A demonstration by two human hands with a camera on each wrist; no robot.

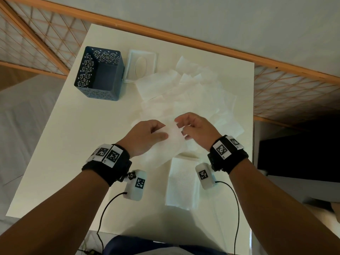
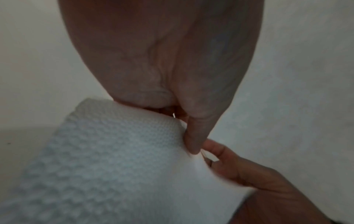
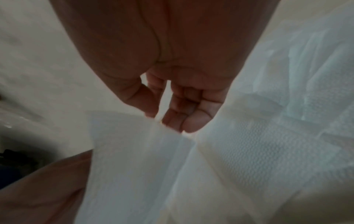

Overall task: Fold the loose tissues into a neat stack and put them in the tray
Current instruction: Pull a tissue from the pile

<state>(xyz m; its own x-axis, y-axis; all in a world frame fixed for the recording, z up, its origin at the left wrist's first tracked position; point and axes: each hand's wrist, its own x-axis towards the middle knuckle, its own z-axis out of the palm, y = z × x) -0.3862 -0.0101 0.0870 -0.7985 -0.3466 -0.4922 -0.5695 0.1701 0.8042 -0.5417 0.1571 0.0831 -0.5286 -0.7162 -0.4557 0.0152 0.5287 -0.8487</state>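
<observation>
White embossed tissue aloft above folded stack; blue tray apart.

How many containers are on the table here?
1: a dark blue perforated basket at the table's far left, with nothing visible inside it. Beside it lies a white lid with an oval slot; its box isn't visible, possibly hidden.

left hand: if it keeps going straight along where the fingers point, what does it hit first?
Probably the right hand. The left hand points rightward across the held tissue, and both hands pinch that same sheet, fingertips nearly touching. Depth is unclear; it might pass just in front.
</observation>
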